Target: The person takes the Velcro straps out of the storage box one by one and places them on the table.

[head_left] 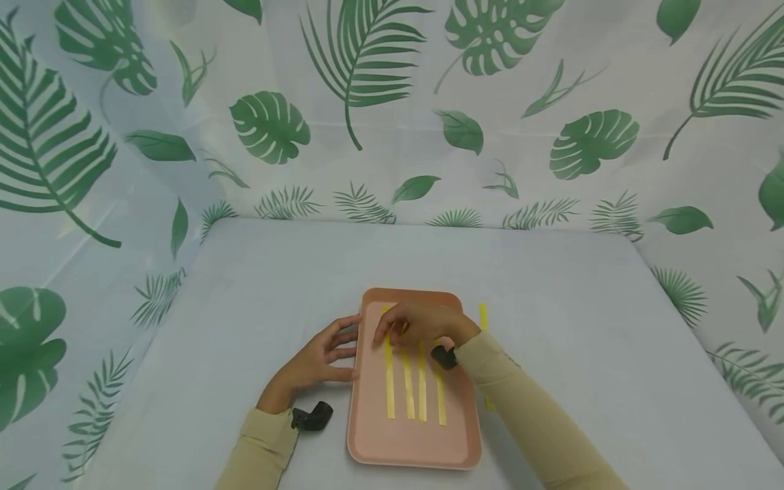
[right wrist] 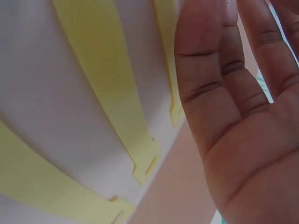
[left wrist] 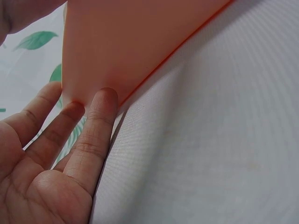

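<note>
A pink tray lies lengthwise before me, with several flat yellow strips side by side on it. In the right wrist view the yellow strips have notched ends with a short slit. My left hand is at the tray's left side, fingers spread and fairly straight; in the left wrist view its fingertips touch the tray wall. Over the upper part of the tray, my right hand reaches down at the leftmost strip with loosely bent fingers. Its fingertips are cut off in the right wrist view.
Another yellow strip lies on the white table just right of the tray, partly hidden by my right sleeve. Dark wrist cameras sit at both cuffs. A white cloth with green leaves hangs behind and beside the table.
</note>
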Available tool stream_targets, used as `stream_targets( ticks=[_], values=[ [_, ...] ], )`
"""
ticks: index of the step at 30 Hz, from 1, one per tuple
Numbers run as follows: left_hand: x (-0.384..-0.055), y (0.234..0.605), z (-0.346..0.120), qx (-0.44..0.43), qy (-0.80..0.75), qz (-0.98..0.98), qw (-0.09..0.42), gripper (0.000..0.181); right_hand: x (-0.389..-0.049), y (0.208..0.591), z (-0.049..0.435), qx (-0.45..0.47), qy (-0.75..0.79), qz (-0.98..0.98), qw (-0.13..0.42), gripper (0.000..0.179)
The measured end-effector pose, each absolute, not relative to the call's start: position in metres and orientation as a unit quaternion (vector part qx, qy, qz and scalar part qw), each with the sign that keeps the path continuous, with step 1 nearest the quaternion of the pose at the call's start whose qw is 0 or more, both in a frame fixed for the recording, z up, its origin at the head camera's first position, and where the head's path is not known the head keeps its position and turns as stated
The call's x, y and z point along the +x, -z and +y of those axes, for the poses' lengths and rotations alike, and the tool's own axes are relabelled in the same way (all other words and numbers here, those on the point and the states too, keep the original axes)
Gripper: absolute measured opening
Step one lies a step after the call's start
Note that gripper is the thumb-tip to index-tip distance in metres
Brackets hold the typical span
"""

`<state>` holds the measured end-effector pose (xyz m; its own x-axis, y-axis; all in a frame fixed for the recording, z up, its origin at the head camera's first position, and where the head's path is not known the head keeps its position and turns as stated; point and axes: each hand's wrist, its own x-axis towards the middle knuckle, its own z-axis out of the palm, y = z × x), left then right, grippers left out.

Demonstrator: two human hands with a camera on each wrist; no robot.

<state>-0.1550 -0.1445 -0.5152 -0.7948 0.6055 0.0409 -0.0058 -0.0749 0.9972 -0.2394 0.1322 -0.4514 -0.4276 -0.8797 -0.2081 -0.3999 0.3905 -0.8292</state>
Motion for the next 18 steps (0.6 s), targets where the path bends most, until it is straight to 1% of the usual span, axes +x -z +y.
stream_targets(
  ticks=[2, 6, 13, 18],
  values=[
    [-0.155, 0.515, -0.145, 0.233, -0.695, 0.643, 0.221, 0.098, -0.241, 0.453, 0.130, -0.415, 0.361, 0.763, 0.340, 0.031],
    [-0.156, 0.516, -0.145, 0.235, -0.695, 0.642, 0.222, 0.099, -0.243, 0.455, 0.125, -0.416, 0.353, 0.766, 0.339, 0.032],
    [-0.156, 0.517, -0.146, 0.232, -0.698, 0.640, 0.221, 0.098, -0.245, 0.457, 0.119, -0.409, 0.316, 0.790, 0.329, 0.048],
    [-0.156, 0.517, -0.146, 0.229, -0.696, 0.642, 0.226, 0.097, -0.247, 0.459, 0.114, -0.421, 0.298, 0.796, 0.318, 0.049]
  ],
)
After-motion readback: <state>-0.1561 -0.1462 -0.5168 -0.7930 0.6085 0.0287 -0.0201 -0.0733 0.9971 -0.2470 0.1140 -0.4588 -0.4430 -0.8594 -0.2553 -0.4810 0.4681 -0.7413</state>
